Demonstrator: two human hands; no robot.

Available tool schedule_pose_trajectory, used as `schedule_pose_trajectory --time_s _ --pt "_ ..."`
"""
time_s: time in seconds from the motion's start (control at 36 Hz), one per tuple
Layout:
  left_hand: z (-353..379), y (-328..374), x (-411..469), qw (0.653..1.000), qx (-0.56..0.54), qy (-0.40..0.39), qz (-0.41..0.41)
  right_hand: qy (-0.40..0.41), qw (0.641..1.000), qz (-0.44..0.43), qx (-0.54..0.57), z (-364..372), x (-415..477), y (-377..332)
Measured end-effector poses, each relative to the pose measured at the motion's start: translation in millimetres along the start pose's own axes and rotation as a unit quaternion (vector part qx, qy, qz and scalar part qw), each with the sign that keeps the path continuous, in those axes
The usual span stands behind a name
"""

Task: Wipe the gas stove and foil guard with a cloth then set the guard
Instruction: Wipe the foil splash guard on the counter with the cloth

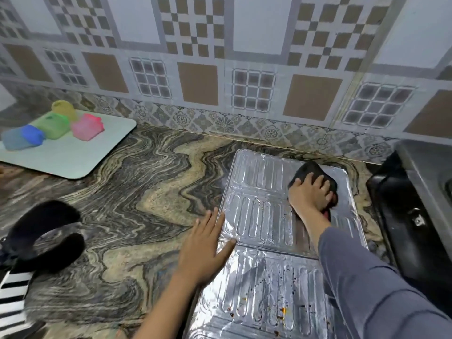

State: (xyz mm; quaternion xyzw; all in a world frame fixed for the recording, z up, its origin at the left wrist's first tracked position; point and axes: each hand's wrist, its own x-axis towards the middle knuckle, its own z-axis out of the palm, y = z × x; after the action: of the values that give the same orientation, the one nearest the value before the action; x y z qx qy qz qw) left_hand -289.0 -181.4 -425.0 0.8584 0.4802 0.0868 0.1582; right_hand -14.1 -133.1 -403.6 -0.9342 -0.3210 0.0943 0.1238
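The silver foil guard [259,216] lies flat on the marbled counter, its ribbed panels unfolded towards me, with brown specks on the near panel. My right hand [310,194] presses a black cloth [307,171] onto the guard's far right part. My left hand [208,243] rests flat, fingers spread, on the guard's left edge and the counter. The black gas stove [411,223] stands at the right edge, only partly in view.
A pale mat [73,152] at the back left carries several coloured plastic containers [88,127]. A dark rounded object [49,233] and striped fabric [12,297] sit at the near left. The patterned tiled wall [220,69] runs along the counter's back.
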Motion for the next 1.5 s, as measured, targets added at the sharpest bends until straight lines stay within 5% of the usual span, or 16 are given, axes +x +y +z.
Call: schedule_pose_trajectory --time_s 0.22,0.39,0.5,0.67,0.83,0.97,1.36,1.5 --pt "2.1 1.0 -1.0 1.000 0.006 -0.007 -0.007 -0.053 0.973 -0.218 -0.045 25.2 -13.4 -79.1" --pt "2.5 0.6 0.1 1.000 0.013 -0.004 -0.009 -0.094 0.879 -0.457 -0.099 33.3 -32.4 -89.3" --pt "3.2 0.3 -0.2 1.000 0.020 0.001 -0.012 -0.133 0.823 -0.543 -0.102 18.1 -31.9 -52.9" --pt "1.4 2.3 -0.2 1.000 0.016 0.004 -0.017 -0.111 0.884 -0.446 -0.087 -4.2 -22.8 13.3" --pt "1.6 2.4 -1.0 1.000 0.015 0.006 -0.019 -0.012 0.981 -0.186 -0.048 -6.9 -37.9 55.1" --pt "2.9 1.1 0.1 1.000 0.011 0.010 -0.016 0.006 0.999 -0.031 -0.010 -2.3 -69.9 42.3" --pt "-20.4 -4.8 9.0 0.991 -0.112 -0.077 -0.002 -0.044 0.991 -0.126 -0.015 4.0 -91.5 17.7" --pt "-21.3 -0.5 -16.7 0.993 -0.116 -0.026 -0.013 -0.033 0.993 -0.114 -0.010 5.5 -92.8 15.1"
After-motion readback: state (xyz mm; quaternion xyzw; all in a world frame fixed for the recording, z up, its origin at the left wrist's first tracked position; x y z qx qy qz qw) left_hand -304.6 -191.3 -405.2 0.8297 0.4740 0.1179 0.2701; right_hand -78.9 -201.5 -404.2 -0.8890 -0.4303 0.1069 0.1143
